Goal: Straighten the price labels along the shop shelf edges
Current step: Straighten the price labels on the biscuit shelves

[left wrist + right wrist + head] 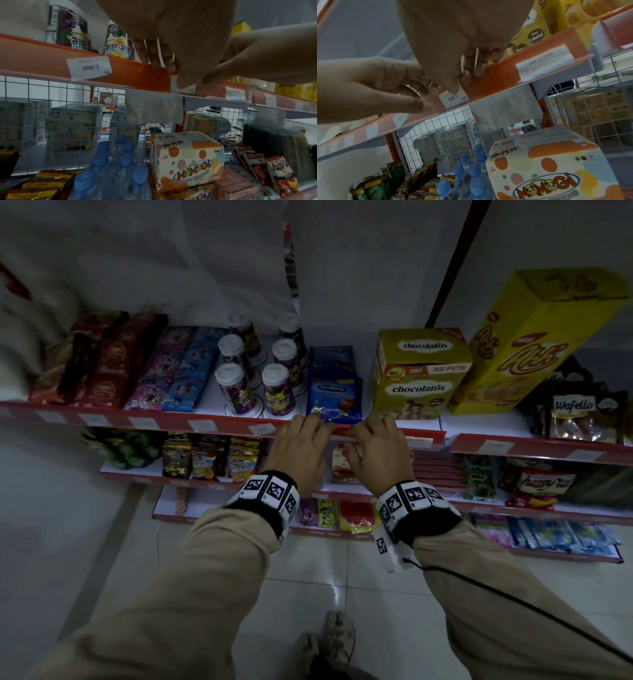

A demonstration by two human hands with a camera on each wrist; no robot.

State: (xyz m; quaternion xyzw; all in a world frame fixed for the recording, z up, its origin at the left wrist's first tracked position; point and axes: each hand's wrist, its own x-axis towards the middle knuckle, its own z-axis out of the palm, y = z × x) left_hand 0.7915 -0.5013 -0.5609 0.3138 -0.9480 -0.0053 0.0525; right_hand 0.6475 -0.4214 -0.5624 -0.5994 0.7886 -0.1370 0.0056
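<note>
On the top shelf's red edge strip [219, 421], below the blue packet [334, 392], sits the price label [453, 99], long axis along the rail, print upside down in the wrist views. Left hand [301, 448] and right hand [378, 450] curl over the rail, thumbs pressing at the label's ends. Labels further left look seated; the next rail [534, 446] probably remains.
</note>
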